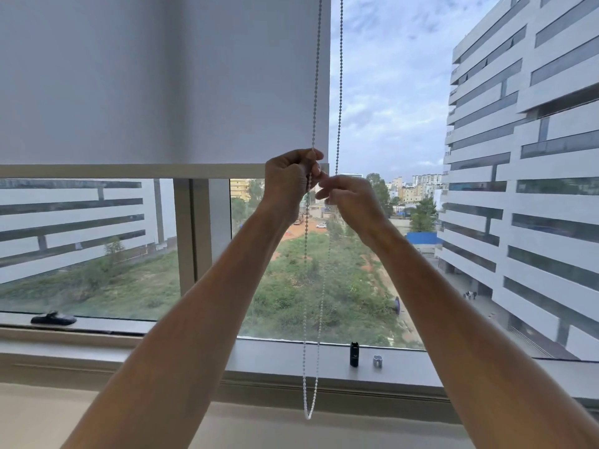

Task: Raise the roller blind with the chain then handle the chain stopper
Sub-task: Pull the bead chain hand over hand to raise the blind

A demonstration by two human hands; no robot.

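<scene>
The roller blind [155,79] hangs partway down the window, its bottom bar [129,171] level with the raised hands and covering the upper left part of the glass. The bead chain [339,92] runs down in two strands at the blind's right edge and ends in a loop [308,413] hanging below the sill [405,367]. The left hand [288,179] is raised in front of the bottom bar, fingers curled round the left strand, which enters the fist from above and leaves it below. The right hand [348,197] is just beside the left, nearly touching it, fingers bent inward at the right strand; the strand passes behind the fingers, and whether they actually pinch it cannot be told. No chain stopper can be made out at the hands. Both forearms reach up from the lower edge of the view. On the sill, right of the chain loop, stand a small black cylinder [355,354] and, just beside it, a small grey clip-like piece [377,361]; they are apart. A dark window handle [53,318] lies on the frame at far left.
</scene>
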